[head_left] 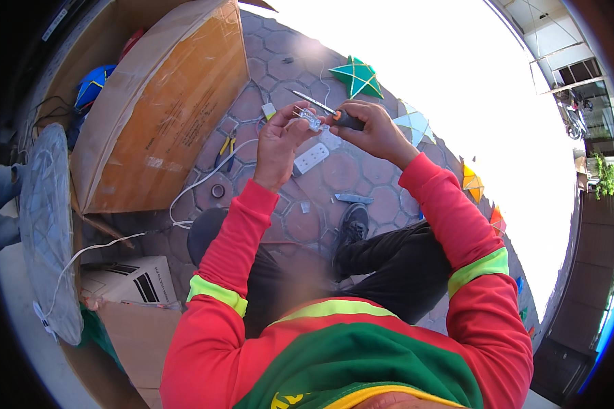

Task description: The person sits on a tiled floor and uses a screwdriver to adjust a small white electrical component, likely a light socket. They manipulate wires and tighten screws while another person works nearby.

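Head view: left hand (280, 142) pinches the clear plug (312, 120), right hand (376, 128) clamps the screwdriver (348, 120), both grips closed! Work looks midway; the plug's fastening is unclear.

one wide fisheye view looks steeply down from the person's head, upright and facing forward past the red and green long-sleeved top (361, 368). that top is nearest, filling the lower edge. the bare left hand (278, 146) and bare right hand (374, 131) lie farther out, above the middle, with the reddish hexagonal paving (341, 172) farther below. the large brown cardboard box (174, 109) bows near the left rim.
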